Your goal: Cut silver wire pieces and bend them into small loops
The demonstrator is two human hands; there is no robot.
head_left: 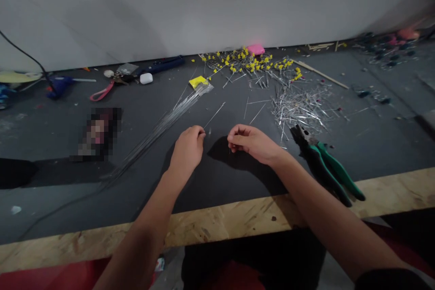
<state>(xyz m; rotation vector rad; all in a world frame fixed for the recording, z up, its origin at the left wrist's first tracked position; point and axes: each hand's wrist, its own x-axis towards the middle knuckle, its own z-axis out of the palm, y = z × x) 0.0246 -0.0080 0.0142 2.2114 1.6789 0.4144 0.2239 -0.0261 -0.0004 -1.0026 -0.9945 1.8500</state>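
Observation:
My left hand (190, 145) is closed in a pinch on a thin wire piece (215, 115), which slants up and to the right from the fingertips. A short gap to the right, my right hand (249, 141) is also closed, thumb against the fingers. A thin sliver pokes out beneath its fingertips, too small to name. Beyond the right hand lies a loose pile of short wire pieces (301, 108). Pliers (326, 167) with green and black handles rest beside my right forearm. A bundle of long straight wires (159, 129) stretches diagonally to the left of my left hand.
Wires with yellow tips (251, 61) lie heaped by the wall, near a pink lump (256, 49). A wooden stick (321, 74) is behind the pile. Leftward are a white case (146, 78), keys with a pink strap (103, 91), a blue glue gun (60, 87) and a blurred-out object (98, 133).

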